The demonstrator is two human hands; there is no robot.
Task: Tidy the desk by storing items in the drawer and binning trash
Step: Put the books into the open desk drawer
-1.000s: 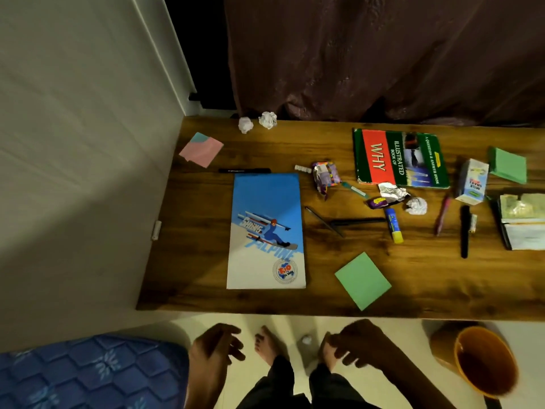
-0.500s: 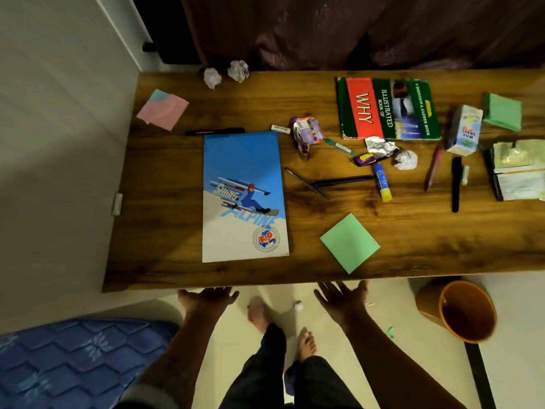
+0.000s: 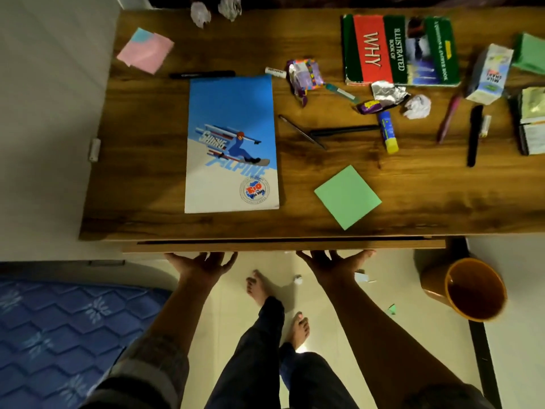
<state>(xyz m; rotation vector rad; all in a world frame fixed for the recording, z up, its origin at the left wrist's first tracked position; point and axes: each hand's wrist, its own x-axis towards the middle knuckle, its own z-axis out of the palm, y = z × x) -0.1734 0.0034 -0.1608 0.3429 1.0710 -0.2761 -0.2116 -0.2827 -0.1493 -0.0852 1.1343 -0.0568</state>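
The wooden desk (image 3: pixel 147 172) carries a blue skiing notebook (image 3: pixel 233 143), a green sticky pad (image 3: pixel 348 197), a "WHY" book (image 3: pixel 398 50), a glue stick (image 3: pixel 388 131), pens (image 3: pixel 474 135), a crinkled wrapper (image 3: pixel 303 76) and crumpled paper balls (image 3: pixel 417 106). Under the desk's front edge the drawer front (image 3: pixel 265 246) sticks out a little, showing a thin dark gap. My left hand (image 3: pixel 203 262) and my right hand (image 3: pixel 333 261) reach up to the drawer front's lower edge with fingers spread. Their tips are hidden behind it. Neither hand carries an object.
An orange bin (image 3: pixel 472 287) stands on the floor at the lower right. At the lower left lies a blue quilted mattress (image 3: pixel 59 335). A pink note (image 3: pixel 146 53) and a small carton (image 3: pixel 489 73) sit on the desk. Paper scraps lie by my bare feet.
Both hands rose from below the desk to the drawer front, and the drawer has come out slightly. The view has moved closer to the desk.
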